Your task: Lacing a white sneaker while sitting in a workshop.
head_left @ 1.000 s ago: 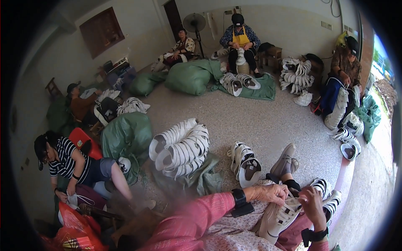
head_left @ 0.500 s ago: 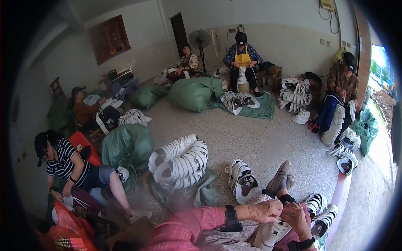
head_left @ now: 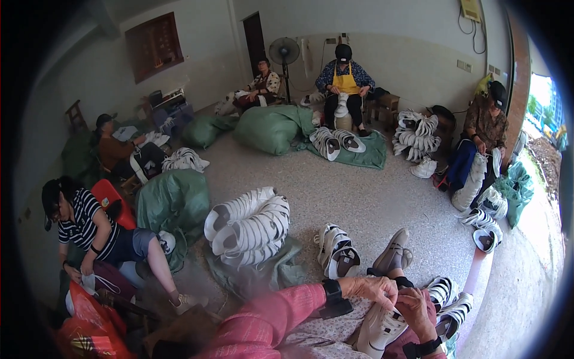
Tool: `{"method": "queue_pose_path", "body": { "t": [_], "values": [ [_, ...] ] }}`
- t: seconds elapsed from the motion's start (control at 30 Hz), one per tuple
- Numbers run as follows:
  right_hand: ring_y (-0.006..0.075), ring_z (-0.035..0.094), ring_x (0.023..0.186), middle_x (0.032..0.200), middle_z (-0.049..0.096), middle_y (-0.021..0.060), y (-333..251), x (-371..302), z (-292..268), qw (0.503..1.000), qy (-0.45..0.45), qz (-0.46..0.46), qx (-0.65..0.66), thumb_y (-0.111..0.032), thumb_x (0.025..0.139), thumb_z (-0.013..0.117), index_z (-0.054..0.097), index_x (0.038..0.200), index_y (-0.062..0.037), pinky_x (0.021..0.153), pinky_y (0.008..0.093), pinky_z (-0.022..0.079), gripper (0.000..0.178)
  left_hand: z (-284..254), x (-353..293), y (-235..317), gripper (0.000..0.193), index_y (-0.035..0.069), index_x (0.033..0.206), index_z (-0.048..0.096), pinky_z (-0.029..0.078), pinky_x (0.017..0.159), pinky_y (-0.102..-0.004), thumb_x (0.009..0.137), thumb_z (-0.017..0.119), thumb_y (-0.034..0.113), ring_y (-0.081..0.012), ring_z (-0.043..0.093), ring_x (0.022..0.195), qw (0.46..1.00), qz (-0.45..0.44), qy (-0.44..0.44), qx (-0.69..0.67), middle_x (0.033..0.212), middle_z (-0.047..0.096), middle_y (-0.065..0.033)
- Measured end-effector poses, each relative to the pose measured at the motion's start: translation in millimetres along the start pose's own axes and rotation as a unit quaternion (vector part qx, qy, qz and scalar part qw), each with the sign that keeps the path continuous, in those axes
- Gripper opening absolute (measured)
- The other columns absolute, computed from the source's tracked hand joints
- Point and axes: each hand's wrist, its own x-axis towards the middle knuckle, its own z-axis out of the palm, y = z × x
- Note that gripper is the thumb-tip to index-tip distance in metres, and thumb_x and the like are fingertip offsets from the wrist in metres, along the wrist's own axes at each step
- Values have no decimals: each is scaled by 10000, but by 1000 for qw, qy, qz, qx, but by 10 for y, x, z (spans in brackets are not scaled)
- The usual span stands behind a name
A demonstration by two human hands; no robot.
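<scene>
A white shoe upper (head_left: 381, 328) with dark marks rests on my lap, just below my hands. My left hand (head_left: 375, 289) comes in from the left in a pink sleeve, its thumb and fingers pinched above the upper. Close beside it, my right hand (head_left: 416, 310) is bent with its fingers closed near the upper's right edge. Whatever sits between the fingertips is too small to make out. Dark bands circle both wrists. Part of the upper is hidden behind the hands.
Nested white uppers stand ahead in a short row (head_left: 338, 254), a large double stack (head_left: 251, 227) and stacks right of my lap (head_left: 453, 311). Green sacks (head_left: 173, 203) lie at left and back. Several people sit around the room, one in a striped shirt (head_left: 89, 218) at left.
The view has shifted slightly, so the room sits a little further left. My left hand has risen a little; both hands stay close together over the upper.
</scene>
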Motion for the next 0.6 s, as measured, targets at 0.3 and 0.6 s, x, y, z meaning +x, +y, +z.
{"method": "queue_pose_path", "body": {
  "t": [0.3, 0.6],
  "values": [
    [255, 611, 953, 966, 685, -6, 203, -101, 67, 1000, -14, 8, 26, -67, 703, 788, 752, 849, -142, 864, 388, 449, 168, -4, 46, 58, 227, 25, 852, 774, 481, 742, -269, 756, 824, 224, -108, 621, 788, 996, 80, 39, -28, 809, 717, -29],
    [255, 607, 965, 971, 675, 0, 224, -104, 98, 1000, -8, -5, 14, -29, 701, 771, 730, 850, -122, 867, 400, 449, 180, 28, 94, -103, 233, 19, 880, 777, 495, 702, -257, 780, 818, 225, -95, 633, 748, 996, 42, 54, -49, 785, 715, -23]
  ]
}}
